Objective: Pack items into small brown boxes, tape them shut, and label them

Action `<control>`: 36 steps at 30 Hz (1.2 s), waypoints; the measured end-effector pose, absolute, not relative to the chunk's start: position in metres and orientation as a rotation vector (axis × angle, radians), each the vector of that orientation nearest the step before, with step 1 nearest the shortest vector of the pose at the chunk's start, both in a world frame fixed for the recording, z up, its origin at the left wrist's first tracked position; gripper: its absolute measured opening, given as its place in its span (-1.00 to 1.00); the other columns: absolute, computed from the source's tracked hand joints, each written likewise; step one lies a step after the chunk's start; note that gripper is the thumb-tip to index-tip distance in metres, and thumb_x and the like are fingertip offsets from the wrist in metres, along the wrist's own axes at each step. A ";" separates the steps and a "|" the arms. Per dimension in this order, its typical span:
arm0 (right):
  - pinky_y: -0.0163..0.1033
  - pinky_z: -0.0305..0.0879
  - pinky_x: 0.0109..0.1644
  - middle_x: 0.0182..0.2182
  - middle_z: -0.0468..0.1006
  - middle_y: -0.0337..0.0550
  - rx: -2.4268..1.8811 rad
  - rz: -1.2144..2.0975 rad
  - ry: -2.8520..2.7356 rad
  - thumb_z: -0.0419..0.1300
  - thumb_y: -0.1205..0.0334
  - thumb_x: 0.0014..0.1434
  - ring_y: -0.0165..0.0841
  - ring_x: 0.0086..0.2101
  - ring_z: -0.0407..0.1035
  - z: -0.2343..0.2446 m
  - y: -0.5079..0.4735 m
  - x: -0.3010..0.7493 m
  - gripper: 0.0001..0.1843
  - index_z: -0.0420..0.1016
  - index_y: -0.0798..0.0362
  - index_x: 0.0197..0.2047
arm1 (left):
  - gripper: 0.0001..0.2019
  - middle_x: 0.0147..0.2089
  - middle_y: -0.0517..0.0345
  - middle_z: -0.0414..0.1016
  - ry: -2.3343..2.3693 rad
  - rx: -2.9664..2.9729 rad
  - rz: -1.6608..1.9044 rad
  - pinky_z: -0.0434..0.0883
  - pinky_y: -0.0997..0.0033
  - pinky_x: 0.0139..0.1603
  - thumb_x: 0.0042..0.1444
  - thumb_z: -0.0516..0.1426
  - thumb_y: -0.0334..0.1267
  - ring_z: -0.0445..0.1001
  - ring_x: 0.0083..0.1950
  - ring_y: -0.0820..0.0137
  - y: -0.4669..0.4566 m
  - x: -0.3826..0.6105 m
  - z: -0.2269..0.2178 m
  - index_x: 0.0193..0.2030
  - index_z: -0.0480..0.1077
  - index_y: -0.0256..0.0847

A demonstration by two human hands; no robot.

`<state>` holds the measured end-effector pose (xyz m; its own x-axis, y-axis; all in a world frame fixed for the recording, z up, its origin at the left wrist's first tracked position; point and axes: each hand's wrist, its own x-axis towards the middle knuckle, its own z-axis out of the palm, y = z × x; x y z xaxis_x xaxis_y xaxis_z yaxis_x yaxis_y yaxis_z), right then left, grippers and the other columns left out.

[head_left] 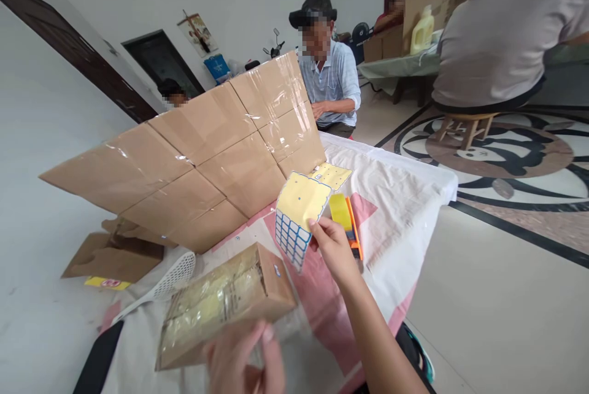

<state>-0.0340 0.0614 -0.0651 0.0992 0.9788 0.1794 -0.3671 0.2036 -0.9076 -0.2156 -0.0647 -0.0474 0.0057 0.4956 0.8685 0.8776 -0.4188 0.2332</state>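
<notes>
My right hand [331, 243] pinches a sticker sheet [306, 197] by its lower right edge. The sheet is curved, with a pale yellow upper part and a grid of blue-outlined white labels below. At the bottom of the view, my left hand [246, 357] is slightly blurred, its thumb and forefinger close together. Whether anything small is between them I cannot make out. Just beyond the left hand lies a cardboard box [221, 302] closed with clear tape. A small blue-and-white sticker [277, 270] shows on its end face.
A large taped cardboard panel [202, 154] leans across the table. An orange tape dispenser [354, 228] with yellow tape lies right of the sheet. A white slotted spoon [172, 277] with a black handle is at left. Another person [338, 75] sits beyond the panel.
</notes>
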 end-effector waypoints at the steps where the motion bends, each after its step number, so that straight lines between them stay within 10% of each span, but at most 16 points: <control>1: -0.32 0.11 -0.47 -0.62 0.27 -0.33 -0.791 1.226 -0.949 0.22 -0.14 0.20 -0.46 -0.57 0.17 -0.063 0.057 -0.035 -0.54 0.33 0.05 -0.49 | -0.78 -0.38 0.19 0.52 -1.295 -1.902 -1.413 0.39 0.32 -0.29 0.03 0.28 -0.48 0.47 -0.39 0.40 -0.056 -0.197 -0.041 -0.20 0.46 -0.14; 12: -0.17 0.45 0.01 -0.30 0.65 -0.14 -0.561 1.423 -0.859 0.38 -0.02 0.10 -0.27 -0.19 0.53 -0.033 0.026 -0.039 -0.60 0.57 0.01 -0.06 | -0.78 -0.05 0.08 0.54 -1.687 -2.000 -1.318 0.41 0.19 0.02 0.20 0.24 -0.21 0.50 -0.01 0.24 -0.012 -0.151 -0.011 -0.02 0.49 -0.09; 36: -0.30 0.46 -0.16 -0.29 0.61 -0.21 -0.584 1.411 -1.051 0.34 0.25 0.18 -0.37 -0.25 0.52 -0.039 0.019 -0.039 -0.89 0.54 0.03 -0.21 | -0.78 -0.15 0.09 0.54 -1.587 -1.946 -1.440 0.41 0.29 -0.06 0.15 0.24 -0.44 0.50 -0.12 0.34 -0.019 -0.156 -0.030 -0.06 0.48 -0.17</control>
<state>-0.0394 0.0187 -0.0389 -0.1523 0.9594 0.2373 -0.5027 0.1315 -0.8544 -0.1560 -0.0194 -0.0301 -0.0792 0.6045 0.7927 0.8477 -0.3776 0.3726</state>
